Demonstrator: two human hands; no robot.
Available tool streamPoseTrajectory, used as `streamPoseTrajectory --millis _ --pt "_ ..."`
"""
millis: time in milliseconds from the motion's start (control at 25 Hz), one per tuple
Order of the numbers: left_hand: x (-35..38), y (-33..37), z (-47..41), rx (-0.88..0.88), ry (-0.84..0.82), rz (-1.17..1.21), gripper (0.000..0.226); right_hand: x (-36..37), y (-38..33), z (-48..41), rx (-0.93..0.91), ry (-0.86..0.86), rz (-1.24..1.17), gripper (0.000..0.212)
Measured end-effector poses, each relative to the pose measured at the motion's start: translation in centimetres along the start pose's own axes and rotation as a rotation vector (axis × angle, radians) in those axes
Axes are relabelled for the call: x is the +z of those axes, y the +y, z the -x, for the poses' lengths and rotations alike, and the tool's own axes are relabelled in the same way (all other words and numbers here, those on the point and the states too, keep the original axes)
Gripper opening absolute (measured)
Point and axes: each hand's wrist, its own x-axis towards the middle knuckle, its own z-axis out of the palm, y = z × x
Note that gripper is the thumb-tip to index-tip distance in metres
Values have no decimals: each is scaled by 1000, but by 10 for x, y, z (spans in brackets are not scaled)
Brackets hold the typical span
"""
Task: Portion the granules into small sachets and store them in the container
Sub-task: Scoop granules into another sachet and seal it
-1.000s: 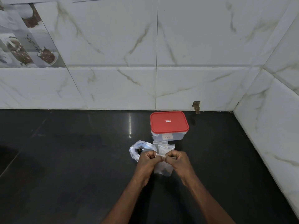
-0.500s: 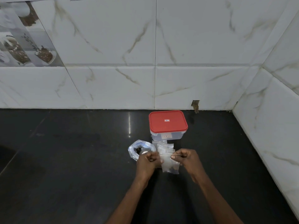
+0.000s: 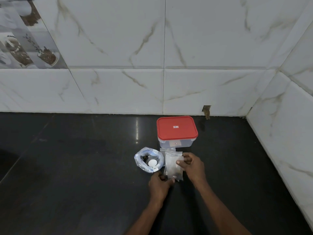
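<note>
In the sachet (image 3: 173, 164), dark granules (image 3: 175, 174)

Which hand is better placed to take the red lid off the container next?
Right, probably. Both hands hold the sachet, but the right hand sits just before the container, nearer its red lid; the left hand, farther back at the sachet's lower corner, could keep it.

glossy black table (image 3: 67, 167) before me, white veined wall tiles (image 3: 118, 39) behind, tiled side wall (image 3: 288, 116) on my right, picture tile (image 3: 25, 39) top left, light streak (image 3: 136, 131) on table
</note>
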Motion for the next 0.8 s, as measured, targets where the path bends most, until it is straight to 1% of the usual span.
streamPoseTrajectory --millis 80,160,200,280,440,560,640,680,800 --pt "8 -3 -5 -1 28 15 22 0 11 9 -41 82 146 55" --pt "15 -7 -8 -9 58 25 16 1 28 23 -60 62 231 67" --pt "18 -8 -9 2 71 19 12 3 36 30 -63 27 218 68" --pt "24 -10 -9 41 77 2 3 7 43 37 -90 -3 191 62" --pt "29 -6 -13 113 103 -63 19 15 37 29 -184 20 269 53" --pt "23 -5 -13 187 111 -132 22 20 41 27 -298 13 440 47" --pt "17 -11 -15 213 61 -172 27 22 48 31 -358 14 556 42" --pt "15 -16 -18 207 24 -184 28 23 50 34 -351 6 598 42" --pt "5 -26 -21 174 -45 -169 27 24 51 38 -319 -21 595 43"
